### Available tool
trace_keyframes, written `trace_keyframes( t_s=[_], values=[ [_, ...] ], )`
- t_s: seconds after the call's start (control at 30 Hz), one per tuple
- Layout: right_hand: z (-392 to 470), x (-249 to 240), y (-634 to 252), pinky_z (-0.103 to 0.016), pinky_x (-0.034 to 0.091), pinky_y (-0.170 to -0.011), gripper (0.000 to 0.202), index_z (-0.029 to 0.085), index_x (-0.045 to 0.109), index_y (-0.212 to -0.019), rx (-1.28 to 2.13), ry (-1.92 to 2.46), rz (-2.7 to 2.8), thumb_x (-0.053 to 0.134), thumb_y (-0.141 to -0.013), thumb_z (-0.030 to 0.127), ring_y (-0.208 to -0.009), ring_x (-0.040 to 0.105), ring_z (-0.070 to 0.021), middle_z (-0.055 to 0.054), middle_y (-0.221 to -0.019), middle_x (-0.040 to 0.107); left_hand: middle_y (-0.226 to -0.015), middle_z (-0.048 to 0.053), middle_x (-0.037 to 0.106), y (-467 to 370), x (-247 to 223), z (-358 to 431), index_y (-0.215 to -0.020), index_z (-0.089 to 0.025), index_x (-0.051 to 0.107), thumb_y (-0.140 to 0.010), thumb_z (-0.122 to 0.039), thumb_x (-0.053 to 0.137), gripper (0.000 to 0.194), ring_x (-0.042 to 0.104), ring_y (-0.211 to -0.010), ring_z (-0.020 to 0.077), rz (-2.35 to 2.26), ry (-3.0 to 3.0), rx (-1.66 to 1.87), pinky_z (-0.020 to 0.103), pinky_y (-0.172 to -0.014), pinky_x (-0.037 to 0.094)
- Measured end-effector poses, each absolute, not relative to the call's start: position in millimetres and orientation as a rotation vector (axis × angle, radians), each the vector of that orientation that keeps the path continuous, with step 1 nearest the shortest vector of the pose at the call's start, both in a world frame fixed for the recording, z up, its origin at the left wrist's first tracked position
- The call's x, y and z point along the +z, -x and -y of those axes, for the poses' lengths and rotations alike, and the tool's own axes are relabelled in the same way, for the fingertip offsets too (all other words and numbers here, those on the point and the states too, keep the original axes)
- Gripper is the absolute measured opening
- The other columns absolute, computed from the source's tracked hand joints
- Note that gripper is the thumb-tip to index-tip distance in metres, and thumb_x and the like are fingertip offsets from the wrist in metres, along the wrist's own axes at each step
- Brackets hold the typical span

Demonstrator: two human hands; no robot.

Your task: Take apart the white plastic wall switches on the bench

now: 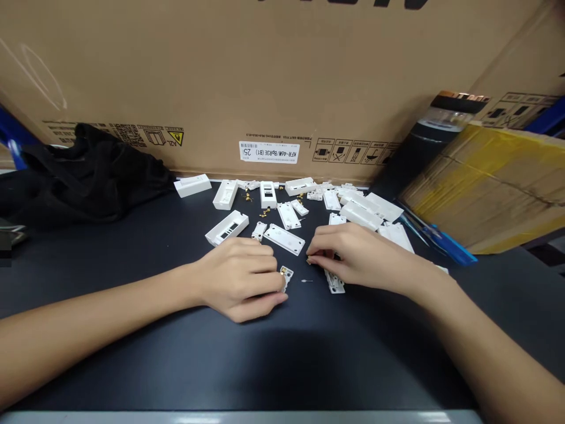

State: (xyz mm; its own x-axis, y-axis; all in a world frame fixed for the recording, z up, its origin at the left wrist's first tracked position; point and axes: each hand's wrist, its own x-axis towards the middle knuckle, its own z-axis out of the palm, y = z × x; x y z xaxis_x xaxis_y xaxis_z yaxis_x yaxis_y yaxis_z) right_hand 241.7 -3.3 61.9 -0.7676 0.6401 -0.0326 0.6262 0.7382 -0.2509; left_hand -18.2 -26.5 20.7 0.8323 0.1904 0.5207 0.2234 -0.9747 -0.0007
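Note:
My left hand [245,277] is closed on a small white plastic piece [286,274] with a brass-coloured bit on it, close to the black tabletop. A tiny brass contact [309,259] is pinched between the thumb and forefinger of my right hand [339,253]. Partly under that hand lies a white plastic base [335,282]. A small screw-like metal pin [306,281] rests on the table between the two hands. Just beyond them are a flat white cover [285,238] and an open white housing [227,228].
More white plastic shells [362,213] and loose brass bits [265,212] lie along the back. A big cardboard box [220,70] walls off the far side. Black cloth [101,176] lies left; a dark bottle [419,141], a taped cardboard piece [494,188] and a blue tool [454,244] are right.

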Motion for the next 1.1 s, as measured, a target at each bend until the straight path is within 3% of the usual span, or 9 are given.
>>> trace_keyframes(
  t_s=[0.1, 0.2, 0.27, 0.5, 0.63, 1.1],
  values=[
    [2, 61, -244, -0.028, 0.044, -0.072, 0.016, 0.019, 0.073, -0.091, 0.412, 1.034, 2.909, 0.057, -0.095, 0.02, -0.079, 0.063, -0.0167, -0.004, -0.089, 0.069, -0.08, 0.005, 0.069, 20, 19, 22, -0.098, -0.015, 0.066, -0.08, -0.011, 0.051, 0.024, 0.057, -0.068, 0.0189, 0.269, 2.954, -0.922, 0.034, -0.059, 0.041],
    [2, 61, -246, -0.028, 0.044, -0.073, 0.016, 0.021, 0.074, -0.096, 0.448, 1.002, 2.913, 0.058, -0.094, 0.02, -0.079, 0.064, -0.0164, -0.004, -0.09, 0.07, -0.112, 0.009, 0.073, 20, 18, 18, -0.118, -0.016, 0.062, -0.074, -0.01, 0.049, 0.046, 0.064, -0.096, 0.0243, 0.342, 3.045, -0.863, 0.039, -0.079, 0.049],
    [1, 62, -247, -0.028, 0.044, -0.072, 0.016, 0.021, 0.074, -0.097, 0.459, 0.983, 2.906, 0.059, -0.093, 0.02, -0.078, 0.064, -0.0162, -0.003, -0.089, 0.071, -0.124, 0.007, 0.071, 19, 18, 18, -0.123, -0.018, 0.06, -0.075, -0.011, 0.051, 0.05, 0.062, -0.11, 0.026, 0.396, 3.09, -0.785, 0.041, -0.091, 0.048],
    [-2, 60, -245, -0.028, 0.044, -0.073, 0.016, 0.02, 0.074, -0.092, 0.481, 0.979, 2.921, 0.058, -0.095, 0.021, -0.079, 0.064, -0.016, -0.004, -0.088, 0.071, -0.097, 0.004, 0.075, 17, 21, 21, -0.104, -0.019, 0.065, -0.086, -0.02, 0.058, 0.019, 0.064, -0.094, 0.0223, 0.481, 3.101, -0.735, 0.039, -0.087, 0.044],
    [-1, 58, -245, -0.028, 0.043, -0.071, 0.016, 0.02, 0.074, -0.09, 0.48, 0.977, 2.905, 0.059, -0.094, 0.022, -0.077, 0.064, -0.0159, -0.004, -0.087, 0.071, -0.098, 0.004, 0.075, 18, 19, 20, -0.091, -0.019, 0.062, -0.089, -0.023, 0.06, 0.005, 0.065, -0.092, 0.0206, 0.41, 3.121, -0.778, 0.038, -0.085, 0.045],
    [18, 75, -233, -0.027, 0.043, -0.069, 0.014, 0.023, 0.075, -0.09, 0.716, 0.924, 2.856, 0.061, -0.09, 0.022, -0.073, 0.062, -0.0139, 0.001, -0.084, 0.071, -0.098, 0.003, 0.078, 18, 17, 16, -0.093, -0.022, 0.068, -0.099, -0.028, 0.059, 0.012, 0.069, -0.085, 0.0158, 0.223, 3.067, -0.751, 0.033, -0.08, 0.046]
  ],
)
